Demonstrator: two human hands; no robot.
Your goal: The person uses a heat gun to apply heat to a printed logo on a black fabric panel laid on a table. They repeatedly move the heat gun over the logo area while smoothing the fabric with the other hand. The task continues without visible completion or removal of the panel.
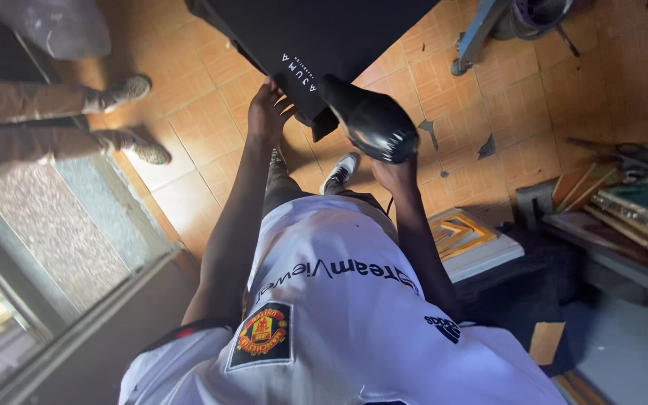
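In the head view, the camera looks steeply down along the person's own body, which wears a white football shirt (339,315) with a crest on the chest. The left hand (266,112) is stretched forward and closed on the lower edge of a large black sheet (301,30), with the fingers curled around this edge; the sheet carries small white printing and fills the top middle of the view, held above the floor. The right hand (393,174) is wrapped around the handle of a black heat gun or hair dryer (369,120); which of the two it is I cannot tell. Its shiny body rises from the fist, and its nozzle points at the corner of the black sheet, very close to it or touching it. A thin black cord hangs down from the hand. Under the arms there is a floor of orange-brown tiles (211,127), and the person's own shoe (340,172) shows between the arms. At the left side, well apart, are the legs and two pale shoes (125,90) of another person. At the right lie wooden frames (463,232) near the right forearm, and further right more wooden slats (609,195) are stacked.
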